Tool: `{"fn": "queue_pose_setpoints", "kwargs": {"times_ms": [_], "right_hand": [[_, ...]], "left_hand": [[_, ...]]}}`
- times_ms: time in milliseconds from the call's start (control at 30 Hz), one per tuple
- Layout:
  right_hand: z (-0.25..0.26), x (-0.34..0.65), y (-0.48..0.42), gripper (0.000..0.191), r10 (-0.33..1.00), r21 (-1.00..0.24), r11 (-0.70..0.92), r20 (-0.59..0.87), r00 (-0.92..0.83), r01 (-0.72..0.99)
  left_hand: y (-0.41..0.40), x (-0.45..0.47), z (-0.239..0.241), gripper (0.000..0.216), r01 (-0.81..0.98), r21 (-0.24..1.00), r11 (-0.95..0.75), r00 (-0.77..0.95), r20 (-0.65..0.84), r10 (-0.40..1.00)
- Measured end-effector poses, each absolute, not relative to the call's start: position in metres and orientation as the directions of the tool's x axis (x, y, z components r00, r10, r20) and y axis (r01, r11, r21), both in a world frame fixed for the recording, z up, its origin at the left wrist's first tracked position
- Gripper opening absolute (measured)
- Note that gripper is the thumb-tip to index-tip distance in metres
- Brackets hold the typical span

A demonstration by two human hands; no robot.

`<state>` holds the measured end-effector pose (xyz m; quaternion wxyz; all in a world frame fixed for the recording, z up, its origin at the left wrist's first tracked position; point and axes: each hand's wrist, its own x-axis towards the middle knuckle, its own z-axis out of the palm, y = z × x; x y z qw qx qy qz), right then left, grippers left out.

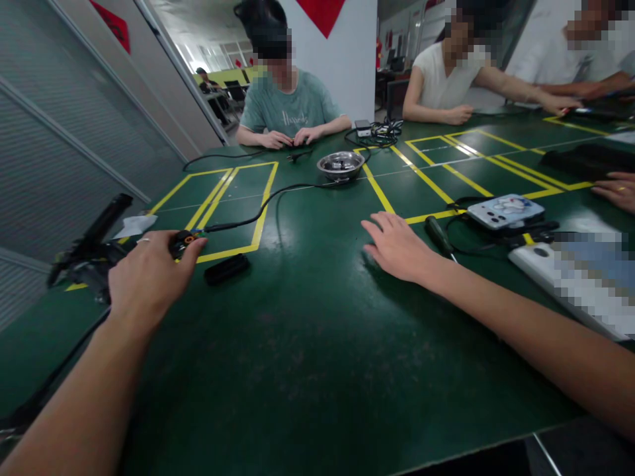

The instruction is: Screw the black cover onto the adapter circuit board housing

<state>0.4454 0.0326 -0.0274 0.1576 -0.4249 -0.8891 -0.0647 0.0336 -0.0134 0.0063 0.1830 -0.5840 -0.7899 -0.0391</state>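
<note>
Left hand (pixel 147 272) pinches part (pixel 186 241) at cable (pixel 229 226) end, seemingly steadying it; right hand (pixel 398 247) empty, loosely spread. Next move likely needs steady pinch.

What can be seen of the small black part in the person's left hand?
The small black part has a round orange detail and looks like plastic. The left hand grips it between thumb and fingers, hiding much of it. Thin coloured wires show at its right, leading to a black cable. It is near the yellow tape; whether it touches the green table is unclear.
</note>
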Motion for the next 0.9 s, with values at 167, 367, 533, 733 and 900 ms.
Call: {"fn": "queue_pose_setpoints", "kwargs": {"times_ms": [167, 367, 533, 733, 900], "right_hand": [[-0.024, 0.343, 0.015, 0.039, 0.535, -0.044, 0.837, 0.279, -0.798, 0.546], [-0.039, 0.204, 0.009, 0.043, 0.478, -0.074, 0.868, 0.395, -0.785, 0.491], [-0.04, 0.199, 0.021, 0.034, 0.496, -0.061, 0.86, 0.328, -0.804, 0.506], [-0.037, 0.3, 0.048, 0.032, 0.453, -0.001, 0.88, 0.3, -0.839, 0.475], [-0.025, 0.38, 0.028, 0.023, 0.515, -0.048, 0.854, 0.219, -0.829, 0.518]], "left_hand": [[-0.011, 0.032, 0.004, 0.078, 0.913, -0.132, 0.385, -0.327, 0.325, 0.888], [-0.011, 0.028, -0.002, 0.08, 0.906, -0.154, 0.395, -0.34, 0.292, 0.894], [-0.01, 0.033, -0.001, 0.079, 0.916, -0.168, 0.365, -0.312, 0.276, 0.909], [-0.012, 0.048, 0.0, 0.075, 0.946, -0.157, 0.283, -0.238, 0.256, 0.937], [-0.014, 0.066, -0.001, 0.069, 0.973, -0.119, 0.198, -0.167, 0.235, 0.958]]}}
